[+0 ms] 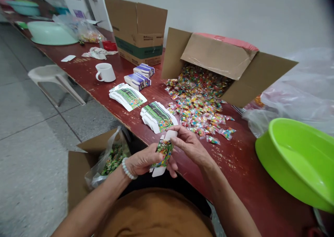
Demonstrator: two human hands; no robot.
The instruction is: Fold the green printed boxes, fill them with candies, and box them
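My left hand (147, 159) is closed around a small green printed candy box (164, 150), with white flaps standing out at both ends. At the top end, my right hand (186, 143) pinches a white flap between thumb and fingers. Just beyond the hands lies a fanned stack of flat green cartons (158, 116), and a second flat stack (127, 96) rests to its left. Small clear packets of colourful candy (200, 115) spill across the table from a tipped cardboard box (216, 54). The inside of the held box cannot be seen.
A bright green basin (294, 164) stands at right by plastic bags (294, 94). Purple-and-white cartons (138, 80), a white mug (105, 72) and an upright cardboard box (141, 35) are farther back. Below left, an open box holds a bag of green packs (113, 158); a stool (52, 72) stands beyond.
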